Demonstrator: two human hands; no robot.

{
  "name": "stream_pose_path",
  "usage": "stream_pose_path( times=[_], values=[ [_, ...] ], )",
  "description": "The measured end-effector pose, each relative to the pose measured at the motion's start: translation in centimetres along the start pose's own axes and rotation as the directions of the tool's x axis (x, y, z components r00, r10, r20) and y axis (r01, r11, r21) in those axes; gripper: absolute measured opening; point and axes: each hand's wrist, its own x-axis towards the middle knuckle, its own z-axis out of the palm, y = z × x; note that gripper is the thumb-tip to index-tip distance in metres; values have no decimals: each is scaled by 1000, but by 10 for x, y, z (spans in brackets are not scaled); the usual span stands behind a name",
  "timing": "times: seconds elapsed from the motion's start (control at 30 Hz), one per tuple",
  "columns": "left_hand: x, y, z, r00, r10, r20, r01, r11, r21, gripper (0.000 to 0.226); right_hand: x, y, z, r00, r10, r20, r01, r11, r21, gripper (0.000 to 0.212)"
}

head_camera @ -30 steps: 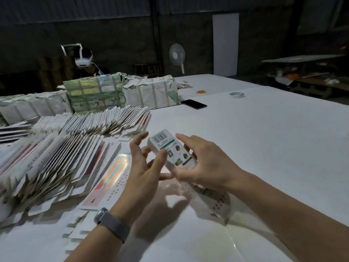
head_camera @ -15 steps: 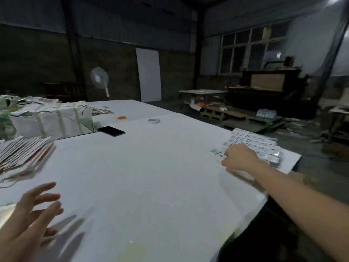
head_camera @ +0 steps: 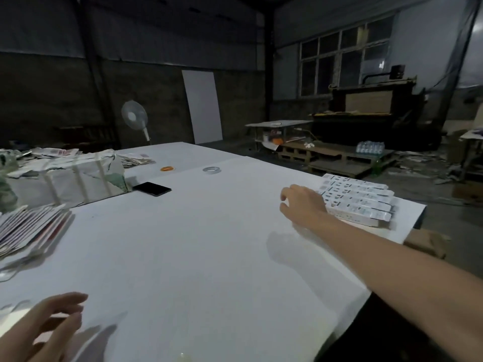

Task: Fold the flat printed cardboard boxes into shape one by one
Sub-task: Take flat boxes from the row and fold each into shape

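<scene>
Since half a second ago the right hand (head_camera: 303, 205) has lifted off the folded boxes (head_camera: 358, 202) and drawn slightly back, its fingers now loosely curled and holding nothing, just beside the row. Nearest, the left hand (head_camera: 44, 327) hovers over the white bench (head_camera: 196, 244) with fingers spread and relaxed, empty. Flat boxes (head_camera: 28, 228) fan out at the left edge, overlapping one another. Folded boxes lie side by side near the bench's right edge. Farther back a strapped bundle (head_camera: 70, 178) sits beside a black phone (head_camera: 152, 189). Beyond them lie an orange ring (head_camera: 167, 168) and a tape roll (head_camera: 211, 169), with a fan (head_camera: 134, 117) behind the bench.
</scene>
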Motion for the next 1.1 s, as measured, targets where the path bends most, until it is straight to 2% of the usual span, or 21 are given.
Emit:
stream_pose_path(
  times=[0.03, 0.07, 0.17, 0.2, 0.27, 0.33, 0.37, 0.43, 0.53, 0.63, 0.73, 0.83, 1.0, 1.07, 1.1],
  values=[
    [-2, 3, -5, 1000, 11, 5, -12, 999, 51, 47, -3, -19, -3, 1000, -30, -2, 30, 997, 74, 18],
    [-2, 11, -9, 998, 56, 1, -56, 989, 140, 42, -7, -40, -7, 998, -61, -2, 61, 987, 149, 17],
    [-9, 28, -20, 999, 48, 13, -49, 916, 398, 20, -32, -110, -19, 981, -191, 31, 167, 918, 360, 13],
    [-10, 32, -24, 1000, 4, 30, -19, 868, 497, 23, -43, -133, -23, 968, -246, 45, 203, 880, 430, 9],
    [-12, 40, -29, 980, -198, 28, 127, 726, 676, 33, -67, -179, -30, 931, -358, 71, 265, 797, 542, 3],
    [-16, 45, -31, 944, -327, 29, 185, 601, 777, 41, -88, -220, -32, 882, -462, 92, 313, 721, 619, 3],
    [-19, 47, -32, 935, -354, 35, 192, 586, 787, 43, -97, -238, -32, 856, -506, 104, 328, 688, 647, 5],
    [-19, 48, -35, 938, -343, 58, 182, 627, 757, 43, -110, -268, -28, 813, -570, 123, 341, 636, 693, 7],
    [-20, 44, -40, 961, -256, 101, 89, 636, 766, 40, -127, -295, -15, 776, -620, 115, 356, 581, 732, 12],
    [-19, 40, -45, 962, -241, 127, 60, 643, 764, 47, -136, -298, 4, 793, -603, 88, 343, 561, 753, 15],
    [-16, 39, -49, 946, -297, 127, 96, 633, 768, 50, -137, -293, 14, 821, -569, 50, 309, 516, 799, 13],
    [-21, 43, -50, 939, -312, 144, 85, 616, 783, 53, -138, -291, 16, 829, -559, 17, 292, 459, 839, 23],
    [-17, 52, -53, 976, -184, 120, 60, 747, 662, 66, -139, -290, 18, 841, -541, -3, 262, 403, 877, 33],
    [-14, 61, -56, 996, -88, 8, 65, 792, 607, 79, -138, -290, 18, 851, -525, -2, 235, 377, 896, 32],
    [-12, 67, -60, 997, 21, -74, 26, 811, 584, 80, -137, -290, 18, 853, -522, 4, 220, 367, 904, 28]
  ],
)
